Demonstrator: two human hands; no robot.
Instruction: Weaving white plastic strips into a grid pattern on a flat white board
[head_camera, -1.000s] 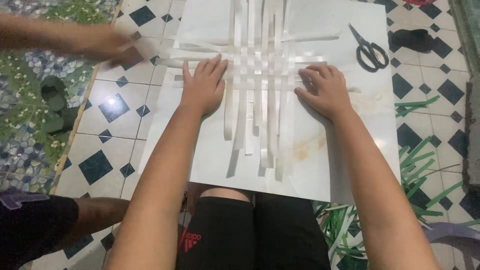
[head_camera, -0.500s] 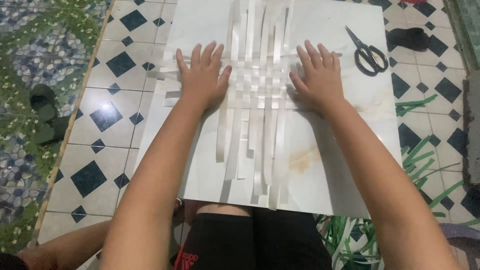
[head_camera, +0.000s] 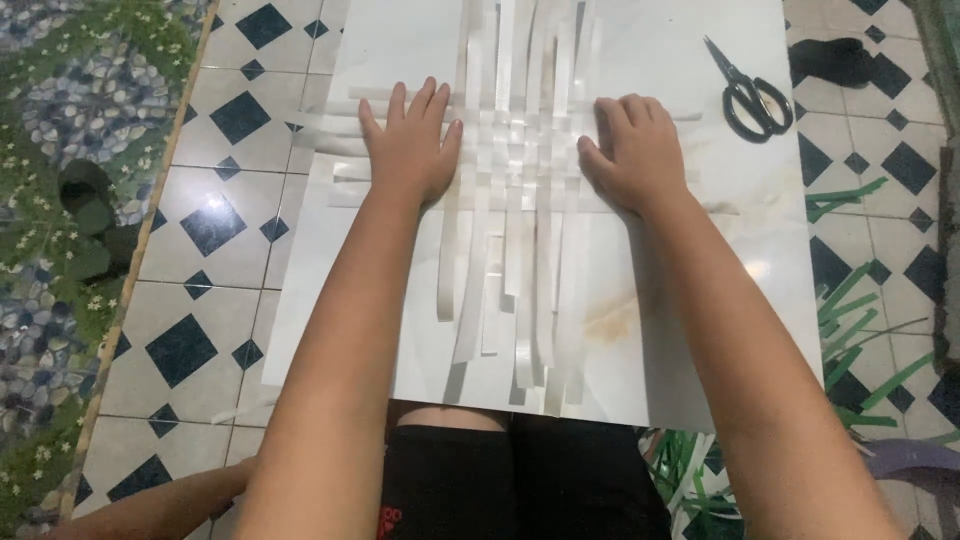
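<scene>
Several pale strips (head_camera: 520, 170) are woven into a lattice on a large white marble-look slab (head_camera: 690, 330) lying on the floor. My left hand (head_camera: 410, 145) lies flat, fingers spread, on the left edge of the weave. My right hand (head_camera: 637, 150) presses flat on its right edge. The loose ends of the upright strips (head_camera: 520, 320) trail toward my knees. Neither hand grips anything.
Black scissors (head_camera: 752, 95) lie on the slab's far right corner. Green leaf strips (head_camera: 850, 320) are scattered on the tiled floor at right. A dark sandal (head_camera: 85, 195) sits on the patterned carpet at left. Another person's arm (head_camera: 150, 505) shows at bottom left.
The other person's hand at the top left has withdrawn from the weave. Both my hands have spread flat on the lattice, and the view has shifted slightly.
</scene>
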